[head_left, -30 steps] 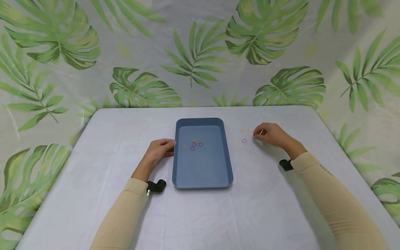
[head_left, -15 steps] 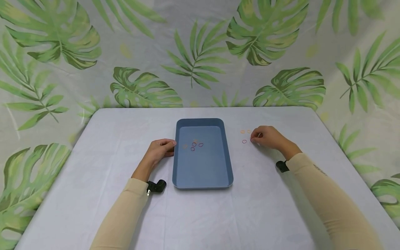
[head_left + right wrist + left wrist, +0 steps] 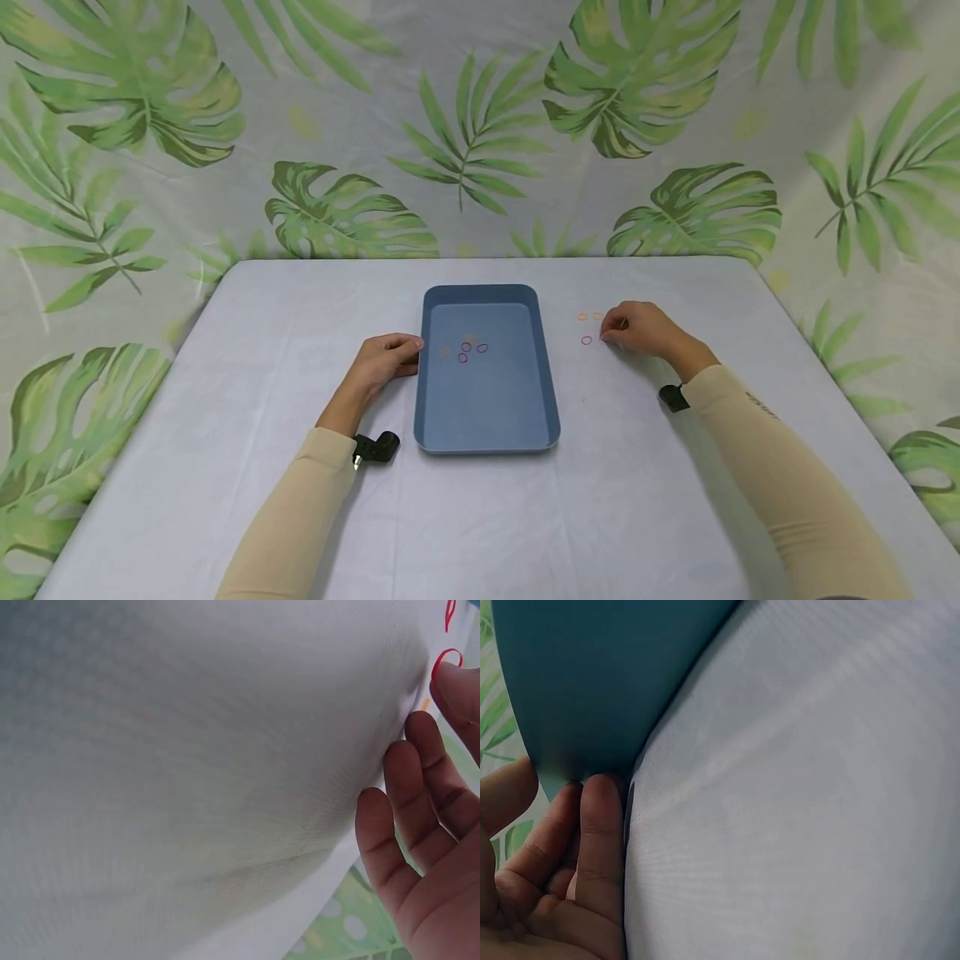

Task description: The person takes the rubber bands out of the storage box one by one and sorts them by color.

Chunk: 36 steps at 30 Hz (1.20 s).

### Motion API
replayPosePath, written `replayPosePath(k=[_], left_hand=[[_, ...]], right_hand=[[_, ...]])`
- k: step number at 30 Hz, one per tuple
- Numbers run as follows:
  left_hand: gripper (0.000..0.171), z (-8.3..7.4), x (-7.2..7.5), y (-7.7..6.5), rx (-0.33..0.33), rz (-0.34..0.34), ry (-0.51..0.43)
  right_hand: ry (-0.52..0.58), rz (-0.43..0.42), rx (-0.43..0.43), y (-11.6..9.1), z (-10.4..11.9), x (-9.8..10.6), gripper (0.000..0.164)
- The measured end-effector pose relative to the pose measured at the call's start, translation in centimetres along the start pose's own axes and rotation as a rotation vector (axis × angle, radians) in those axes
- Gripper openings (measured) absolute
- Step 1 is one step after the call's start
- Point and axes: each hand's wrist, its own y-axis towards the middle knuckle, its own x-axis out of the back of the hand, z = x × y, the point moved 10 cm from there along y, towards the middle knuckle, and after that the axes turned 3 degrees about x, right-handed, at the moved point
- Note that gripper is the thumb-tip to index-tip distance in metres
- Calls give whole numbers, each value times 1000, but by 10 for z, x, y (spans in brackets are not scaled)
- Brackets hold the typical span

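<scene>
My left hand [image 3: 386, 360] holds the left side of the blue tray [image 3: 487, 417], thumb at the rim and fingers against the outer wall in the left wrist view. Three red rubber bands [image 3: 482, 348] and two pale orange rubber bands [image 3: 444, 352] lie inside the tray. To its right, my right hand [image 3: 643, 327] is low over the table. Between thumb and index finger it pinches a red rubber band [image 3: 448, 658], which shows as a small loop in the right wrist view. Its other fingers are loosely bent. Another red rubber band [image 3: 587, 340] lies just left of the fingertips.
Two orange rubber bands [image 3: 582, 317] lie on the white-covered table [image 3: 480, 533], just beyond the right fingertips. A leaf-patterned cloth [image 3: 495, 225] hangs behind the table's far edge. Each wrist carries a small black camera [image 3: 377, 447].
My right hand has shifted slightly left and nearer, down to the red rubber band beside the other red one. The left hand and the tray stay put.
</scene>
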Motion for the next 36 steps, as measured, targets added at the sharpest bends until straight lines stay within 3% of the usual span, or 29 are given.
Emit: replayPosePath(k=[24, 29, 36], left_hand=[[38, -1, -2, 0, -7, 9, 14], [38, -1, 1, 1, -13, 8, 9], [38, -1, 0, 1, -12, 10, 7]], right_hand=[[10, -1, 16, 0, 2, 3, 9], [25, -17, 63, 2, 20, 13, 13], [13, -36, 183, 3, 64, 30, 16]])
